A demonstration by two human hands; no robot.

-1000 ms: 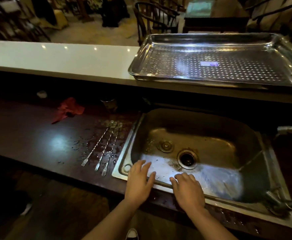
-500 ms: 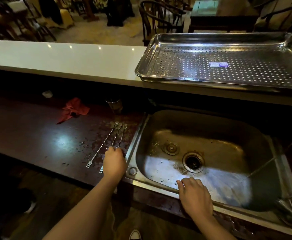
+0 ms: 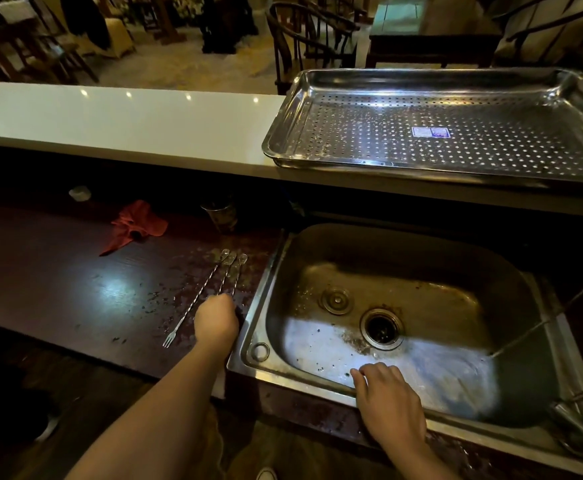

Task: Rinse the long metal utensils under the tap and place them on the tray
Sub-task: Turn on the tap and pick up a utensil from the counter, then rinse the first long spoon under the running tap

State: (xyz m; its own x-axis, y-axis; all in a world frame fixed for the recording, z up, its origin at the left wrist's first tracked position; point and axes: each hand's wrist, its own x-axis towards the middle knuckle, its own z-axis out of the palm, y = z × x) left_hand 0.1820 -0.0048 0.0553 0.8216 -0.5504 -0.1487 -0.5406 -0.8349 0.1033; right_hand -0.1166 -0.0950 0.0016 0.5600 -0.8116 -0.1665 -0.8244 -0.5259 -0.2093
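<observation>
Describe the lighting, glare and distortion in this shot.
Head view: dim overall; bright glare patches on the dark wooden counter and the steel sink basin; small light spots dot the white countertop, whose edge bows from wide-angle distortion; the perforated steel tray gleams; the room behind is murky.

The left hand (image 3: 215, 322) covers the near ends of two of the three utensils (image 3: 226, 271). Its fingers are tucked under it, so I can't tell whether they grip. The tray (image 3: 276, 147) runs off the right edge. The tap (image 3: 574, 424) is dim and cut off at the lower right. The tray's label (image 3: 430, 132) is too small to read. A cup (image 3: 221, 216) and a pale thing (image 3: 80, 193) sit in shadow, too dark to make out.
</observation>
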